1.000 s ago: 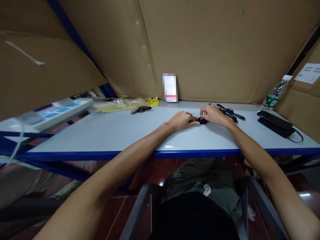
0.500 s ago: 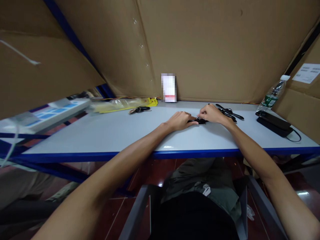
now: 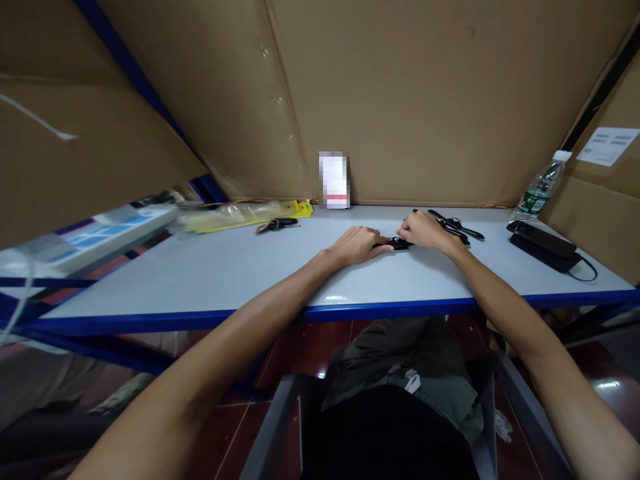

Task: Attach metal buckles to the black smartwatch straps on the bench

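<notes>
Low over the table, my left hand [image 3: 356,245] is closed on the left end of a slim black piece with a small shiny metal part [image 3: 399,247]. It lies flat or nearly so on the white tabletop [image 3: 250,273]. My right hand [image 3: 424,230] bends over the other end, its fingertips pinched at the metal part. The fingers cover much of the piece, so its exact kind cannot be made out. Just right of my right hand lie several long black pieces [image 3: 470,233] of similar look, crossing each other.
Yellow cards in clear plastic bags [image 3: 235,217] and a small dark bundle [image 3: 277,225] lie at the back left. A phone-like screen [image 3: 335,180] leans against the cardboard wall [image 3: 400,100]. A water bottle [image 3: 537,193] and black case [image 3: 543,248] occupy the right end.
The view has tilted slightly, shifting everything a little. Both hands stay on the black piece, with only a slight shift of the piece between the fingers.
</notes>
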Action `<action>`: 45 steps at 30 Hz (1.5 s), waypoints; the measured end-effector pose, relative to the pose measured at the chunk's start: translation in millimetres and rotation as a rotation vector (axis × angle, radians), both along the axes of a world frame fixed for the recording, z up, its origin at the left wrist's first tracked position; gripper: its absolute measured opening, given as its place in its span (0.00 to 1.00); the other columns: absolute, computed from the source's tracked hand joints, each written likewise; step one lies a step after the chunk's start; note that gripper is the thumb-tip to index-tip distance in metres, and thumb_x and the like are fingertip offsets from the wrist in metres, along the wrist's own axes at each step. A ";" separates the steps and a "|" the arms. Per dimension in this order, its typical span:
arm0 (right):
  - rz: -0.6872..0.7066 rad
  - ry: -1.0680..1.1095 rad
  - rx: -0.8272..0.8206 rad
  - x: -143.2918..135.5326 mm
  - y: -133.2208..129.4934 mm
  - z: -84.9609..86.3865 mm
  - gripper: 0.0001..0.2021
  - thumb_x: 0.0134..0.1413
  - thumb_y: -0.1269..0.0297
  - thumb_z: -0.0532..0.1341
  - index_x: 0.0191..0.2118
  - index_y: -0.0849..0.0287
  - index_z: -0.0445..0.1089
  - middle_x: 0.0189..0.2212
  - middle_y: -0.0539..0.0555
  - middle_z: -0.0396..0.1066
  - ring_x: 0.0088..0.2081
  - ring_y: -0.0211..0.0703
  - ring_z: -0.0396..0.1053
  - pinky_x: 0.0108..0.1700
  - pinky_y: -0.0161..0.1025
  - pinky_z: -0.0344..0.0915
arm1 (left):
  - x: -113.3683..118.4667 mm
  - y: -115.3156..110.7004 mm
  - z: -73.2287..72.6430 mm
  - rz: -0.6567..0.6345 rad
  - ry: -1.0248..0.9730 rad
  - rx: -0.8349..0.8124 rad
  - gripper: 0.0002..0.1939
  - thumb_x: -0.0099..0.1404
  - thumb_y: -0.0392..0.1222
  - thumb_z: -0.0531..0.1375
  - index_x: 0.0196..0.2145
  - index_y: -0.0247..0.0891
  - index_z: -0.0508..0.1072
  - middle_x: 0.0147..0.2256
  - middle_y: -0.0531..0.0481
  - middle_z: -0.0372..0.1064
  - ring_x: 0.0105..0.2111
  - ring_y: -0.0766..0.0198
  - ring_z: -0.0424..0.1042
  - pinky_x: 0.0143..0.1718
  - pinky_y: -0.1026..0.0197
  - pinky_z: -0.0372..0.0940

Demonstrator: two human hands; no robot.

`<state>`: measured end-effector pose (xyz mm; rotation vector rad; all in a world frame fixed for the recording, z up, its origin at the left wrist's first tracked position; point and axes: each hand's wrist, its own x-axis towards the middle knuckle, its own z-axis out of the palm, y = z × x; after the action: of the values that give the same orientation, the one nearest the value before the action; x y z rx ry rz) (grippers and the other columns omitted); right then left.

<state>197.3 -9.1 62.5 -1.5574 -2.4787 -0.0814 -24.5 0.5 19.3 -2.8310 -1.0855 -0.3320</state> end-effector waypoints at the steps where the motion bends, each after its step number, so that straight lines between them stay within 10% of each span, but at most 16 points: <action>1: 0.002 -0.001 0.000 0.0 0.4 -0.5 0.16 0.65 0.62 0.60 0.30 0.60 0.81 0.29 0.59 0.78 0.29 0.42 0.68 0.32 0.40 0.49 | 0.0 0.1 0.0 0.000 0.007 0.004 0.30 0.77 0.63 0.46 0.54 0.43 0.81 0.37 0.42 0.76 0.32 0.57 0.72 0.33 0.57 0.55; 18: 0.095 0.085 -0.055 0.4 8.9 -10.7 0.21 0.67 0.61 0.55 0.30 0.66 0.80 0.22 0.53 0.70 0.24 0.35 0.55 0.31 0.39 0.46 | -0.1 -2.5 0.6 0.014 0.074 0.064 0.32 0.78 0.63 0.44 0.53 0.41 0.81 0.37 0.43 0.76 0.33 0.58 0.73 0.33 0.59 0.56; 33: 0.059 0.012 0.011 -4.3 -12.5 5.1 0.15 0.67 0.63 0.58 0.43 0.62 0.82 0.39 0.64 0.80 0.40 0.48 0.74 0.38 0.39 0.55 | -3.7 5.1 -7.7 -0.023 0.098 0.113 0.31 0.79 0.60 0.43 0.57 0.42 0.79 0.40 0.41 0.78 0.37 0.56 0.75 0.35 0.57 0.60; 45: 0.114 0.046 -0.080 -6.6 -11.2 3.8 0.14 0.64 0.61 0.62 0.36 0.63 0.83 0.35 0.62 0.80 0.35 0.45 0.73 0.33 0.39 0.52 | -6.0 4.4 -9.8 -0.011 0.067 0.115 0.32 0.78 0.61 0.43 0.56 0.42 0.80 0.37 0.42 0.78 0.35 0.56 0.75 0.34 0.58 0.60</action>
<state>190.6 -20.3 66.3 -1.4271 -2.5574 0.0713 -30.5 4.8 9.5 -2.7277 -1.0046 -0.2890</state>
